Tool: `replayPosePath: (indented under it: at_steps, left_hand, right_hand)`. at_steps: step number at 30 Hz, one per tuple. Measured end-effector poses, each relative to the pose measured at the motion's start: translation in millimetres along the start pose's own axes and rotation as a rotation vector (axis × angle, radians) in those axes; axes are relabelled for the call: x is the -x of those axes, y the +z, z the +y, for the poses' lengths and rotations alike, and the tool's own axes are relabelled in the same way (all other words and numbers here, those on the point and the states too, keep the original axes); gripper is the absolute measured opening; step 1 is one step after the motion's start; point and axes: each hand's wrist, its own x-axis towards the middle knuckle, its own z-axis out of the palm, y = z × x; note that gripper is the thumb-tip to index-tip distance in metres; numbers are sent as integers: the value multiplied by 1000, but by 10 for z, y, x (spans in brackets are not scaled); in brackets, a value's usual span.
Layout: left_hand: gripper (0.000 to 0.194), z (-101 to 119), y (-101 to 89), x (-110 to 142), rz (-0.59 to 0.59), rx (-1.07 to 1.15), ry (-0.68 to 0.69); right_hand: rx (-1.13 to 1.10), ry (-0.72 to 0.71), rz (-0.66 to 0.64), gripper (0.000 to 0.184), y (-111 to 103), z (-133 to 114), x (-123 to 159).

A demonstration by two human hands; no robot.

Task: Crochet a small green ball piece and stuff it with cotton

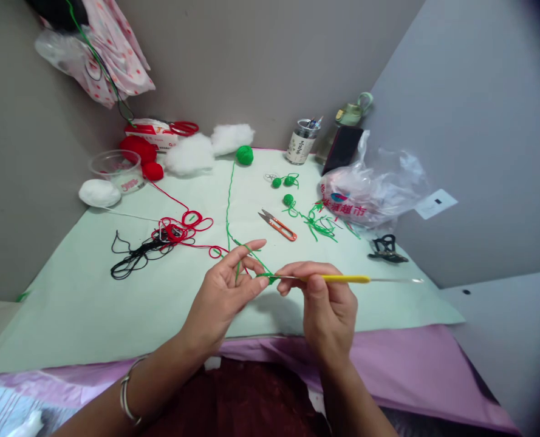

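Note:
My left hand (224, 288) pinches a small piece of green crochet work (270, 278) between thumb and finger. Green yarn (229, 203) runs over its raised index finger and back across the table toward a green yarn ball (245, 155). My right hand (327, 303) is closed around the yellow handle of a crochet hook (347, 278). The hook's left end meets the green piece at my left fingertips; its other metal end sticks out to the right. Exactly how the tip sits in the stitches is too small to tell.
Orange-handled thread snips (282, 227) lie beyond my hands, near green yarn scraps (319, 226) and small green balls (288, 199). Tangled red yarn (192, 220) and black yarn (135, 258) are left. White stuffing (190, 155), a pen jar (300, 143) and a plastic bag (370, 188) stand behind.

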Motion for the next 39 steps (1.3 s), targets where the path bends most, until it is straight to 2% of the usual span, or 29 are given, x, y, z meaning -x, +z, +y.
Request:
replayPosePath:
  at_steps: [5,9,11,14,16,18,20,22,23,25,29,32,34,36,39]
  left_hand:
    - [49,13,30,17,44,-177,101]
    - [44,-18,50,41,115,-308,196]
    - [42,-73,34,49,146,-384,319]
    - [40,-167,9,53,167,-488,580]
    - [39,-199,18,59,167,-512,649]
    - [40,-188,51,68,161,-447,535]
    - [45,-139,91,69,117,-268,284]
    - [56,-71,116,53,15,-26,14]
    - [60,-37,118,39,-38,79,-90]
    - [63,24,102,9,-95,214,-196]
    - [62,84,47,-20,-68,220,-141]
    - [57,74,24,-19,-87,146,-92]
    - [52,58,9,-28,-83,104,-73]
    - [50,49,-13,-45,-53,50,-23]
    - [49,56,-39,-54,-15,-77,72]
  right_hand:
    - [195,-181,-40,23,-10,-55,44]
    - [308,-291,-138,22,-34,-77,33]
    - [304,-280,-161,22,-50,-84,14]
    - [268,-261,-143,24,-65,-76,4]
    - [320,-316,-141,25,-73,-48,25]
    - [466,-418,-161,26,-86,-1,70]
    - [643,-538,-162,31,-103,55,123]
    - [757,-628,-138,39,-114,99,158]
    - [764,-644,-123,41,-115,107,164]
    - [674,-576,-104,39,-104,89,152]
    - [295,-262,-10,28,-58,-27,88]
    - [53,-112,27,23,-35,-64,48]
    - [-26,-34,14,23,-29,-54,31]
    - [6,-30,10,23,-26,-44,24]
    - [124,-119,29,24,-21,-63,44]
